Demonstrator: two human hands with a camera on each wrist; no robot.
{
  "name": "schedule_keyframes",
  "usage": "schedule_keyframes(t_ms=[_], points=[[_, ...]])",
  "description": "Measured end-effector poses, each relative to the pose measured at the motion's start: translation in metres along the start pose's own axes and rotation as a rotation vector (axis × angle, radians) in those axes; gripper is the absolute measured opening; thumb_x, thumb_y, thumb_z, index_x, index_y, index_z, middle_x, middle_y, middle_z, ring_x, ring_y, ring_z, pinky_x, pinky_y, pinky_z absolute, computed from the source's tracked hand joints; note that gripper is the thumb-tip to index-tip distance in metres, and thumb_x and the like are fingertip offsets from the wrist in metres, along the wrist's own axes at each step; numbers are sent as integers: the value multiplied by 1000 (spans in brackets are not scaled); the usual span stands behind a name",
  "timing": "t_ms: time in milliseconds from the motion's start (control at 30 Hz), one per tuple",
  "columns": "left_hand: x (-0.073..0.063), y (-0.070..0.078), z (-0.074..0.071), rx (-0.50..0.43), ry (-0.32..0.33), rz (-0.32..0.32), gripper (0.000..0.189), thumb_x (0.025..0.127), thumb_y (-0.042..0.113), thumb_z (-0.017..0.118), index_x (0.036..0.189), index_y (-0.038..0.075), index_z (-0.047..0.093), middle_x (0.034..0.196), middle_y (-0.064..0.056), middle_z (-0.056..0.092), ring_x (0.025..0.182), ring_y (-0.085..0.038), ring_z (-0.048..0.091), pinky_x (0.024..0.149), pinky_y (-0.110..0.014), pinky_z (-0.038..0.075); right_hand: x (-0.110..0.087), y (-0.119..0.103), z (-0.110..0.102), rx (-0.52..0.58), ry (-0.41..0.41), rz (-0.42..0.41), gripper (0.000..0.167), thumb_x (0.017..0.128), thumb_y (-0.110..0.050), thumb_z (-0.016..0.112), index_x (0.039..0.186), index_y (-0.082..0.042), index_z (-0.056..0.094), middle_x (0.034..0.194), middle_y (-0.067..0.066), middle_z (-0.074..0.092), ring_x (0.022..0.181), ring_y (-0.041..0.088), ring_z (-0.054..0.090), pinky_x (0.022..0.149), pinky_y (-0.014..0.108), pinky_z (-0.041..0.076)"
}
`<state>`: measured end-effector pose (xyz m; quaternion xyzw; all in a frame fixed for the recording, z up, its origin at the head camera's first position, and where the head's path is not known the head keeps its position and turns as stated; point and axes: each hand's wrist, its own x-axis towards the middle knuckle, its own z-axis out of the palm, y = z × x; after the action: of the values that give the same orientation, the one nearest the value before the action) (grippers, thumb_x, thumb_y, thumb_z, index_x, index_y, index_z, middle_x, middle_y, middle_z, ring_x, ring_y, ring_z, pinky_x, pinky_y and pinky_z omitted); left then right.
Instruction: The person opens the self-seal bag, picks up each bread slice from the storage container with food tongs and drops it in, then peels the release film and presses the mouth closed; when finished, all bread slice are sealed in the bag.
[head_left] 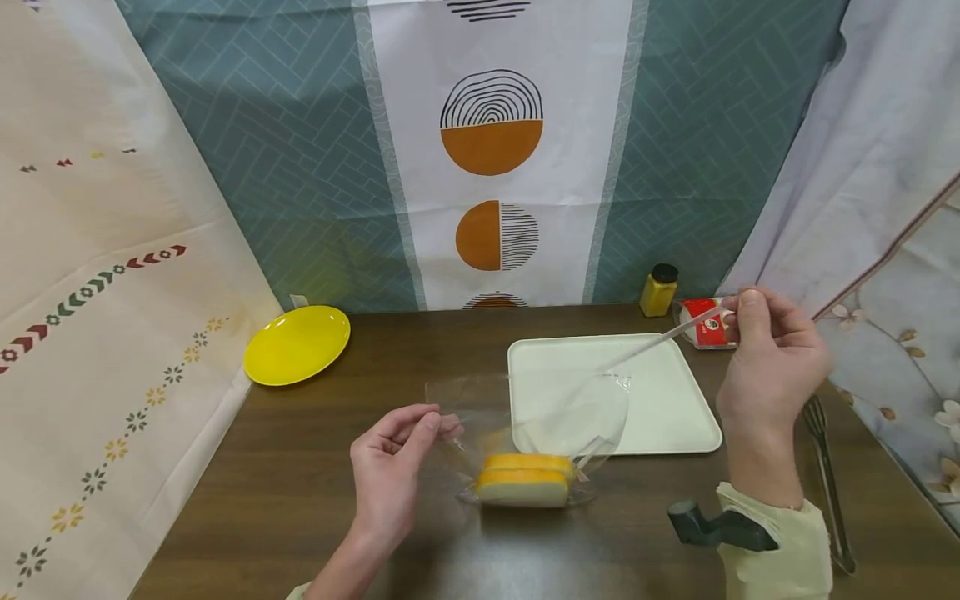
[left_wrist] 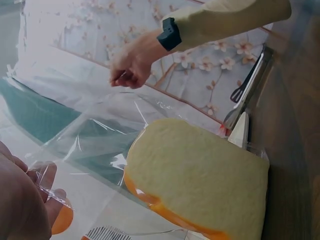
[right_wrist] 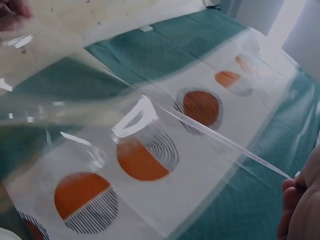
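Note:
Two slices of bread point(head_left: 523, 490) with orange-yellow crusts stand upright in a clear plastic bag point(head_left: 468, 392) on the brown table. At the bag's left side, my left hand point(head_left: 390, 467) pinches the clear film between thumb and fingers. Up and to the right, my right hand point(head_left: 772, 367) pinches the end of a narrow clear plastic strip point(head_left: 652, 343). This strip stretches taut down toward the bag's top edge; the right wrist view shows it running from the film to my fingertips. Pale bread point(left_wrist: 197, 175) fills much of the left wrist view, film around it.
Behind the bag lies a white tray point(head_left: 675, 408), partly overlapped by the film. A yellow plate point(head_left: 297, 346) is at the back left. A yellow bottle point(head_left: 659, 292) with a black lid and a red-labelled pack point(head_left: 707, 323) stand back right. A long metal utensil point(head_left: 828, 483) lies at the right edge.

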<state>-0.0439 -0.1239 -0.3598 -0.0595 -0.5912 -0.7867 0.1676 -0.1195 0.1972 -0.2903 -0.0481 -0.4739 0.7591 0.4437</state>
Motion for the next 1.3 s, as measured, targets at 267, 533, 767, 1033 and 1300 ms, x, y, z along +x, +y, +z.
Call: schedule_keyframes(t_ms=[267,533,767,1033,1300], points=[[2,0,0,-25,-12,10,10,94,-6,65,102,-10,68,88,-18,74,79,-31,74,88,-46,54,32,0,-25,67,129,27,16,89,1,73,96,14,70,78,16,65,64,19,56,59,20,50],[3,1,1,-22,-6,-8,12,94,-4,66,103,-11,68,88,-19,74,78,-31,74,87,-46,55,54,-2,-43,105,206,3,11,89,3,71,89,13,67,75,17,64,62,20,56,55,20,49],[5,1,1,-26,-7,2,14,94,-4,66,103,-14,66,88,-20,74,78,-31,74,86,-47,54,56,-3,-66,-151,64,-31,12,91,0,69,92,12,70,73,11,65,59,16,57,54,14,48],[5,0,1,-28,-14,8,15,93,-4,66,104,-15,65,89,-20,74,78,-31,74,86,-48,54,47,25,-120,-1041,-366,17,22,98,-14,64,105,5,71,67,-22,58,60,-3,51,51,11,39],[6,-1,0,-37,-16,8,11,94,-6,65,103,-12,67,88,-19,74,79,-31,74,87,-48,53,33,51,-158,-1286,-598,-101,20,96,-11,64,100,6,71,80,18,70,63,18,57,55,31,40]])
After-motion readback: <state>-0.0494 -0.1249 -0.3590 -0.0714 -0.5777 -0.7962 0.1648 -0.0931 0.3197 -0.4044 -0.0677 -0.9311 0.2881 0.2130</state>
